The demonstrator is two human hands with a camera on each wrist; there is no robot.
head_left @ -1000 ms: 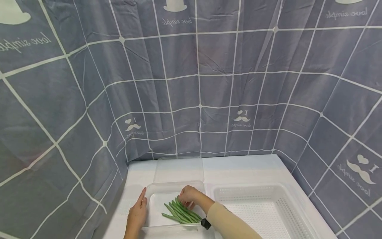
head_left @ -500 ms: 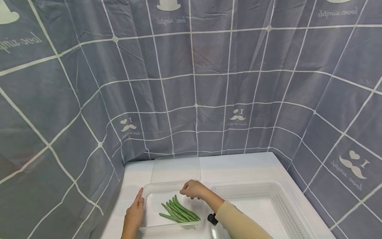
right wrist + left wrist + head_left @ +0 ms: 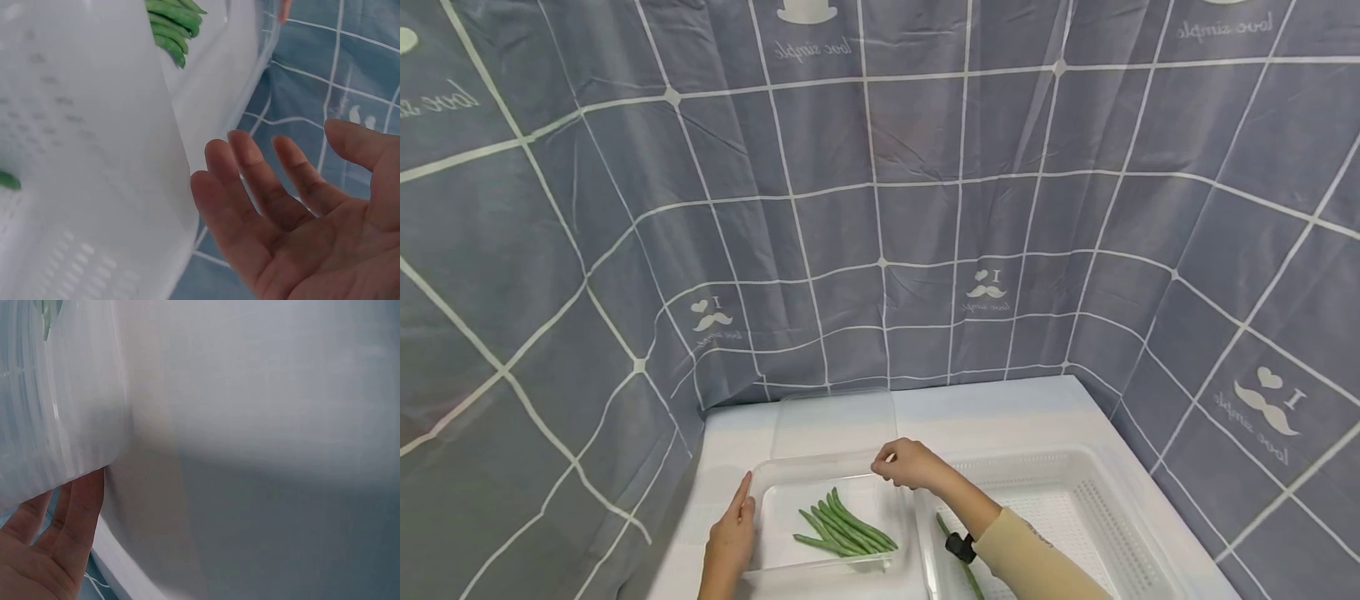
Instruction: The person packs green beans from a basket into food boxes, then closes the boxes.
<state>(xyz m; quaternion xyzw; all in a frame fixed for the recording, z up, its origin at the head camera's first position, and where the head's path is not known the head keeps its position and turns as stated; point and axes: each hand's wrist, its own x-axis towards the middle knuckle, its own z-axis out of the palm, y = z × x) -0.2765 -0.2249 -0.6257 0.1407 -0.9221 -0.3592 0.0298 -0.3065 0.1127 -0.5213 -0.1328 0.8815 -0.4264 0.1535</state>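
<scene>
Several green beans lie side by side in a clear plastic container. Against the container's left wall rests my left hand, fingers extended; the left wrist view shows the fingertips of this hand touching the plastic. My right hand hovers over the container's back right corner, away from the beans. Seen from the right wrist, the fingers of that hand are loosely bent and hold nothing. A single green bean lies in the white basket, partly hidden by the right forearm and wrist camera.
The white perforated basket stands to the right of the container, side by side with it. Behind the container a clear flat lid lies on the white table. Grey checked curtains surround the table's back and sides.
My right hand has let go of the beans, risen and moved back and right. The bean in the basket has come into sight beside the forearm. The left hand keeps its place on the container.
</scene>
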